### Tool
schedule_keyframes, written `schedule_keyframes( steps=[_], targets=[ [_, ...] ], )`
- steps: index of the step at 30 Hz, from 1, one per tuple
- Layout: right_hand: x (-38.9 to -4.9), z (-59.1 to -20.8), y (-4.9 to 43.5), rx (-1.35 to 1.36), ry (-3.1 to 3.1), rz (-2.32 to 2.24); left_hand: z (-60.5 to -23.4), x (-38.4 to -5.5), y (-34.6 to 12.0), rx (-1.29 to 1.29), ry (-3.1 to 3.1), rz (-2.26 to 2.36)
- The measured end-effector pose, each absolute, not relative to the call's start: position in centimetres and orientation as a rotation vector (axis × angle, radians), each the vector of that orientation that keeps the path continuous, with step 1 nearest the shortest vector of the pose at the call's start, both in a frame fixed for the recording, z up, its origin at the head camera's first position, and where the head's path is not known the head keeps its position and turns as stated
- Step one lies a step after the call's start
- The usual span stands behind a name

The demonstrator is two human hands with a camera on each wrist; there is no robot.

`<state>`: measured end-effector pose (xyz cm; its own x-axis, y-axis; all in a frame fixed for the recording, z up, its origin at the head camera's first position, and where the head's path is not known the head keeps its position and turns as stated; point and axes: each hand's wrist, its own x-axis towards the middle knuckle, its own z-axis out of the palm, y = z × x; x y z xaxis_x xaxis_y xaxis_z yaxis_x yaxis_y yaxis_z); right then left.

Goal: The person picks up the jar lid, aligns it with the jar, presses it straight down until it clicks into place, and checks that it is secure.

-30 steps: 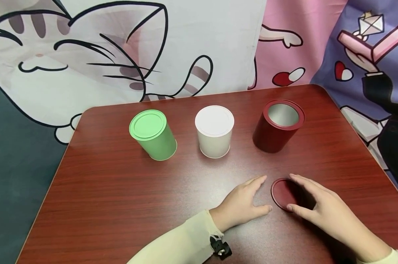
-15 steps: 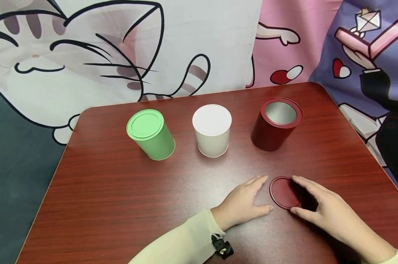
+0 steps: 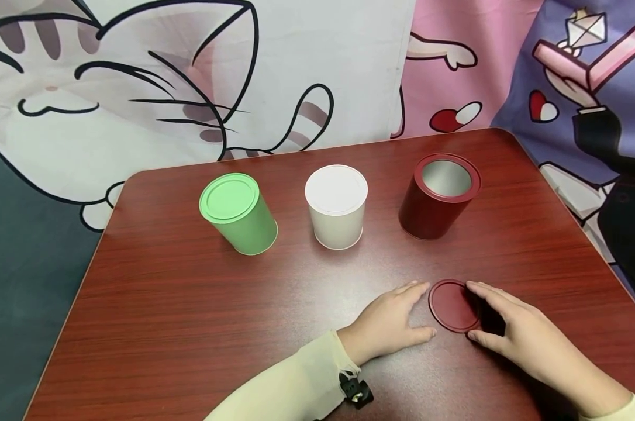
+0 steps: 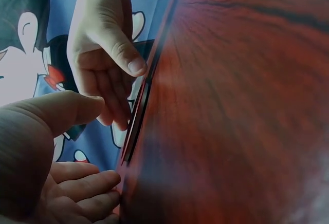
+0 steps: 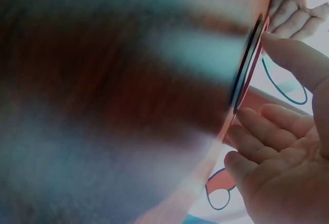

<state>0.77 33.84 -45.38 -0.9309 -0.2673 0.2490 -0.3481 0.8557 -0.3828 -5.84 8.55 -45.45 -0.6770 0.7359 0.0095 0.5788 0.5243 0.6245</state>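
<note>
A round dark red lid [image 3: 454,306] lies flat on the table near its front right, seen nearly edge-on in the left wrist view and the right wrist view. My right hand [image 3: 528,339] is around the lid's right side, its fingers and thumb spread at the rim; whether they touch it I cannot tell. Left of the lid is my left hand [image 3: 388,321], fingers extended and thumb apart, holding nothing. Behind them stands a dark red can [image 3: 428,216] without a lid, its pale metallic inside visible.
A white can [image 3: 337,225] and a green can [image 3: 251,228], both lidded, stand in a row left of the red one. The brown wood-grain table [image 3: 191,327] ends at the back against a printed cloth [image 3: 370,70]. A black object [image 3: 628,228] stands beyond the right edge.
My right hand has shifted slightly right, so its thumb no longer overlaps the lid. The left hand has come a little closer to the lid. The head view has shifted slightly.
</note>
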Motion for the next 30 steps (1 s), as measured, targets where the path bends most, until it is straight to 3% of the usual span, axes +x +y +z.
schedule_keyframes(
  steps=[30],
  targets=[
    [0.72, -45.08, 34.01, 0.439, -2.877, 0.599, -45.32, -6.14, 8.85, 1.080, 2.471, 0.903]
  ],
)
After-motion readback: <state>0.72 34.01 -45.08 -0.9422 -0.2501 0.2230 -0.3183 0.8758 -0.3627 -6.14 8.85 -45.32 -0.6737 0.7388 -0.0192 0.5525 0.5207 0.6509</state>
